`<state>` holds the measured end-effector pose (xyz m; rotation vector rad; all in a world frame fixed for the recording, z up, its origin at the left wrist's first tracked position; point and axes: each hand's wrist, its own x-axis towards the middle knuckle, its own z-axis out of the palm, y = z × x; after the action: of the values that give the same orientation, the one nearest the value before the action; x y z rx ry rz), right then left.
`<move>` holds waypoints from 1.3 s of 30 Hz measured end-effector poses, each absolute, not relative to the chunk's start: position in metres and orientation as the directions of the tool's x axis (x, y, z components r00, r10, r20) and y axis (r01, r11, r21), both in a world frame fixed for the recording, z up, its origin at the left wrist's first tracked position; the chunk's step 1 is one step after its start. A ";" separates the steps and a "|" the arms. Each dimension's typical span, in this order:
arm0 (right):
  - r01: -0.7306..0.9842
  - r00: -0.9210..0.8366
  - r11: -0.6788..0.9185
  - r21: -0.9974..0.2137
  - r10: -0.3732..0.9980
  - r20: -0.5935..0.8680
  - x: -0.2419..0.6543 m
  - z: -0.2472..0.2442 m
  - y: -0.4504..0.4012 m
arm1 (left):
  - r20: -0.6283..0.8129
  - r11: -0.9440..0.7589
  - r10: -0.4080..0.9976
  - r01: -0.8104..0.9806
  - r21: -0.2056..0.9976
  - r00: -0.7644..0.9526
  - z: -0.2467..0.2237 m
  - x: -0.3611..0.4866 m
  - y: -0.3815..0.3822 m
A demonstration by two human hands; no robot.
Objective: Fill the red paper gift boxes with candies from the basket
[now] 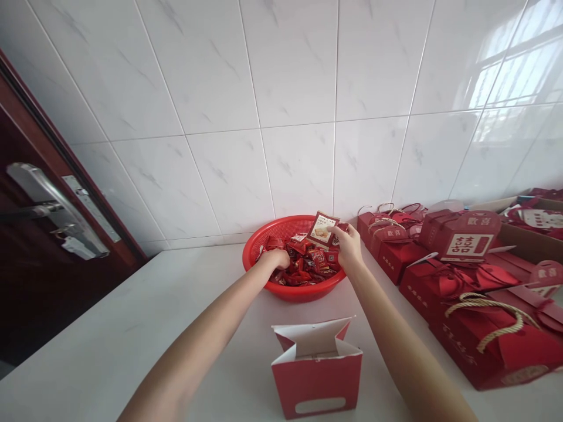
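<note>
A red plastic basket [299, 293] stands by the tiled wall with many red-wrapped candies [303, 272] inside. My left hand [278, 259] reaches down among the candies; its fingers are hidden by the hand and the wrappers. At the basket's right rim, my right hand [347, 243] is closed on a snack packet [322, 230] with a picture on its front, held above the candies. In front of the basket, between my forearms, an unfolded red gift box [317, 384] stands upright with its white-lined top open.
Several closed red gift boxes [409, 258] with rope handles fill the right side of the white table [176, 310]. Behind them is a cardboard carton [523, 231] holding red items. A dark red door [39, 246] with a metal handle is at the left.
</note>
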<state>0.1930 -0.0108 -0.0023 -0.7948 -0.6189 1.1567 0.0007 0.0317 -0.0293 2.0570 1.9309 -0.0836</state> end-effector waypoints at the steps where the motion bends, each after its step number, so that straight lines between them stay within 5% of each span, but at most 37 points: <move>1: -0.552 0.294 0.193 -0.811 0.955 0.027 0.193 -0.002 -0.011 | -0.308 -0.023 0.949 0.987 0.162 0.072 -0.029 0.002 0.034; 8: -0.551 0.278 0.181 -0.815 0.960 0.026 0.193 -0.004 -0.009 | -0.473 -0.006 0.881 0.998 0.063 0.035 -0.017 0.006 0.032; 21: -0.546 0.260 0.177 -0.819 0.965 0.035 0.194 -0.006 -0.007 | -0.398 0.007 0.911 0.960 0.279 0.109 -0.023 0.004 0.036; 33: -0.535 0.256 0.183 -0.825 0.966 0.049 0.193 -0.006 -0.009 | 0.016 -0.092 0.992 0.617 0.782 0.128 -0.011 0.000 0.026; 39: -0.528 0.260 0.175 -0.831 0.965 0.038 0.193 -0.005 -0.011 | 0.139 -0.206 0.976 0.497 0.843 0.169 -0.003 0.006 0.020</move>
<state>0.1931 -0.0111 -0.0047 -0.8086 -0.6671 1.1766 0.0062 0.0200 -0.0028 1.7976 1.3971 0.9399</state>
